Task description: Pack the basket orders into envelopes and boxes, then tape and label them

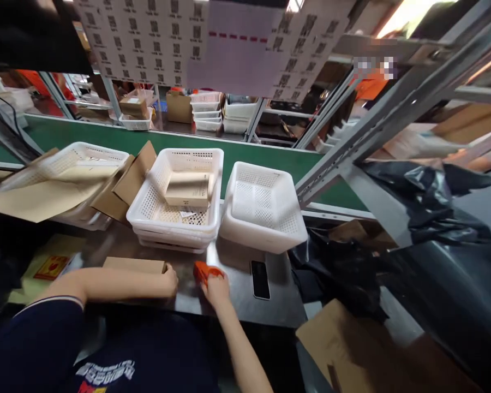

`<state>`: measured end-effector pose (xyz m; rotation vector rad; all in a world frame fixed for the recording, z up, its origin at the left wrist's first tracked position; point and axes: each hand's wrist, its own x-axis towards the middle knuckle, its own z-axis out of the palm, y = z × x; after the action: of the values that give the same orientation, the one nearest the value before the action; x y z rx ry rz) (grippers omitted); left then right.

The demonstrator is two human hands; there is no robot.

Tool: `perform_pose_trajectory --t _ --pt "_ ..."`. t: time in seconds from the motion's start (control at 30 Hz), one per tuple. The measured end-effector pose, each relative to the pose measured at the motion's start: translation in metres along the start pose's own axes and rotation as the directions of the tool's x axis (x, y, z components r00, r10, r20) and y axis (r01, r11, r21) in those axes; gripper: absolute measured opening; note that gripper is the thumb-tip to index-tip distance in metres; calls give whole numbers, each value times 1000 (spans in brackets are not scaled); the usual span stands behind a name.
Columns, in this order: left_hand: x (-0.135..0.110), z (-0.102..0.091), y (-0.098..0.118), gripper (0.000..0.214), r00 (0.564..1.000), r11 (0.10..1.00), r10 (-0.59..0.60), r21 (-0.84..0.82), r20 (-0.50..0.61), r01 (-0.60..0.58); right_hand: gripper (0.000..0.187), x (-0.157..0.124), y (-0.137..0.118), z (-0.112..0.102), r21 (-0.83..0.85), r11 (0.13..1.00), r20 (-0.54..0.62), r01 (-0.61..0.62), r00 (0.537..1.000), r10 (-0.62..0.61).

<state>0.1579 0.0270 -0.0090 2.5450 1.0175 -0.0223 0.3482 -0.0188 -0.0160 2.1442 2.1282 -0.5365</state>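
My left hand is closed against the right end of a flat brown cardboard box lying on the steel table. My right hand grips an orange tool, perhaps a tape dispenser, just right of the box. A black phone lies face up a little to the right of that hand.
Behind the hands stand a stack of white baskets holding a small box, an empty basket stack, and a basket with cardboard sheets at left. A green conveyor runs behind. Black bags and a brown carton lie at right.
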Motion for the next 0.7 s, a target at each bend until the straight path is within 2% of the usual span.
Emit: perform_pose_trajectory --t 0.03,0.07,0.13,0.17,0.23,0.27,0.3,0.33,0.4,0.47,0.5,0.57,0.6,0.63,0.7 --pt "-7 -15 -6 26 998 999 38 9 47 -38 26 -3 8 -6 4 1000 -24 -21 999 22" --pt "-18 -33 -16 38 990 995 95 21 102 -98 25 -5 14 -17 19 999 -72 -37 997 38" --pt "-49 -71 -41 91 952 968 235 38 195 -247 28 -7 22 -49 91 996 -270 -2 963 27" --pt "-69 -86 -57 112 942 958 269 44 199 -283 29 -6 22 -70 134 989 -410 57 912 3" --pt "-113 -97 -89 127 958 962 260 46 123 -268 30 7 13 -119 152 959 -674 237 735 -75" --pt "-135 -92 -105 127 971 972 230 42 58 -233 29 19 4 -145 117 943 -743 311 658 -124" --pt "-155 -79 -121 125 982 982 185 35 -25 -184 28 35 -8 -169 64 933 -761 354 622 -184" --pt "-173 -60 -135 123 983 989 145 24 -112 -143 27 54 -22 -192 9 930 -733 367 635 -243" --pt "-201 -13 -156 118 964 997 57 -29 -259 -66 29 98 -52 -226 -106 935 -566 339 752 -337" --pt "-214 33 -166 117 940 991 -58 -129 -336 15 49 143 -79 -243 -219 921 -340 322 860 -381" --pt "-216 50 -167 117 927 982 -115 -181 -358 52 64 162 -90 -245 -253 914 -263 318 886 -382" --pt "-213 70 -161 116 895 958 -213 -263 -391 113 93 190 -104 -243 -285 906 -172 312 914 -368" --pt "-210 75 -157 115 877 949 -246 -285 -414 131 100 200 -107 -241 -281 907 -156 314 918 -366" --pt "-207 77 -153 113 858 943 -269 -298 -437 144 102 207 -107 -240 -270 907 -143 323 918 -369" --pt "-200 79 -148 109 830 939 -293 -305 -474 158 85 217 -101 -247 -225 903 -144 367 904 -403"
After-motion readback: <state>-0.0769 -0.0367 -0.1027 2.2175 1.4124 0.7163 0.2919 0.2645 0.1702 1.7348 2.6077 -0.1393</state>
